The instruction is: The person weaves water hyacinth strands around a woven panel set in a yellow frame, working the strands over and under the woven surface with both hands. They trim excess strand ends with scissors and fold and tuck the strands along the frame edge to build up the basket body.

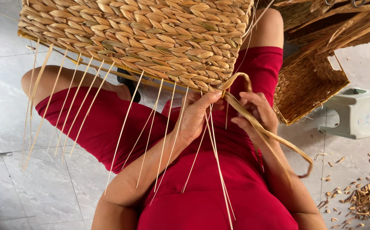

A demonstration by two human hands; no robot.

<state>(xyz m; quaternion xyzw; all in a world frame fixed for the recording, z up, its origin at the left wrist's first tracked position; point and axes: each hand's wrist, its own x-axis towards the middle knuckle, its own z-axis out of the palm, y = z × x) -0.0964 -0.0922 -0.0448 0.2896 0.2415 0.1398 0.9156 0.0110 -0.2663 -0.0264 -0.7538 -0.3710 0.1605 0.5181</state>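
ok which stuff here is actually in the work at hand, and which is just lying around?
In use:
woven basket panel
flat weaving strand, gripped by right hand
left hand, at the panel's edge
thin loose stakes hanging from the panel

Lying about:
finished baskets
small plastic stool
fibre scraps on the tiled floor
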